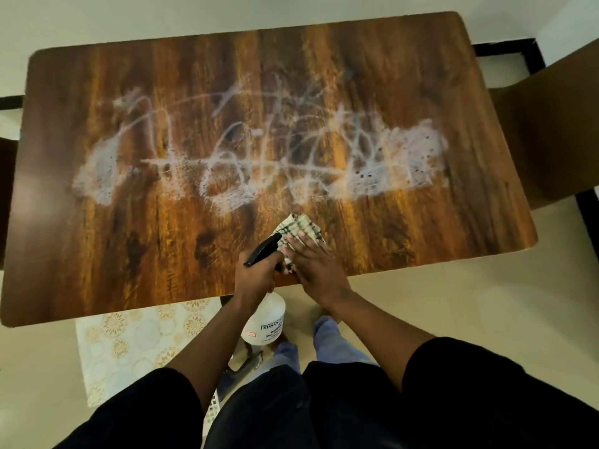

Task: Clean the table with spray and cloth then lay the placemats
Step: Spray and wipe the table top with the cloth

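Note:
A dark wooden table (97, 247) fills the view, with white spray streaks (259, 157) spread across its middle. My left hand (256, 277) grips the black trigger head of a white spray bottle (264, 322), held at the table's near edge. My right hand (312, 264) lies flat with straight fingers on a folded checked cloth (299, 226), pressing it to the table near the front edge. A pale placemat with gold round patterns (129, 345) lies below the table's front edge on the left.
A brown chair (551, 131) stands at the table's right end, and another dark chair edge (6, 176) shows at the left end. The floor is pale tile. My legs and feet stand close to the table's front edge.

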Available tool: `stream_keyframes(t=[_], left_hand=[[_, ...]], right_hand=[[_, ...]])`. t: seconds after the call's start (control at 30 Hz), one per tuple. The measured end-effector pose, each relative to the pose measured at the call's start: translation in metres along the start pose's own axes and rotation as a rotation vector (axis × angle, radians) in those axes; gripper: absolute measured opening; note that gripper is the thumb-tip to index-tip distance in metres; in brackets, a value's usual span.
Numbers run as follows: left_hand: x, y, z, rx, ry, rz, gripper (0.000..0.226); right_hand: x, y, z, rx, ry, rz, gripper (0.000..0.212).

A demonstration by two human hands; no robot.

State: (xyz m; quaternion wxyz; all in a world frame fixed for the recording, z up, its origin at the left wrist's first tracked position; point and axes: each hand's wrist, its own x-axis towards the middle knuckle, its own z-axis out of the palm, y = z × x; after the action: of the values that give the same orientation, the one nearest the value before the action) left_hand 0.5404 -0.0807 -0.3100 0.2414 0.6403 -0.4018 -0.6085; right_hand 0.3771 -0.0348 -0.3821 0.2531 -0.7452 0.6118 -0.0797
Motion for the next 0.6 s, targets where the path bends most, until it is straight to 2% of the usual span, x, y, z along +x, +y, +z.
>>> stream_keyframes(t=[0.13,0.43,0.6], left_hand=[[0.006,0.009,0.022,0.019,-0.053,0.033,0.019],[0.015,0.027,0.069,0.077,-0.091,0.006,0.022],[0.025,0.03,0.094,0.125,-0.065,-0.083,0.021]], right_hand=[[-0.004,0.05,-0.02,0.013,0.021,0.079,0.052],[-0.041,0.192,-0.102,0.084,0.263,0.6,0.052],[-0.031,0.187,-0.108,0.142,0.336,0.804,0.052]])
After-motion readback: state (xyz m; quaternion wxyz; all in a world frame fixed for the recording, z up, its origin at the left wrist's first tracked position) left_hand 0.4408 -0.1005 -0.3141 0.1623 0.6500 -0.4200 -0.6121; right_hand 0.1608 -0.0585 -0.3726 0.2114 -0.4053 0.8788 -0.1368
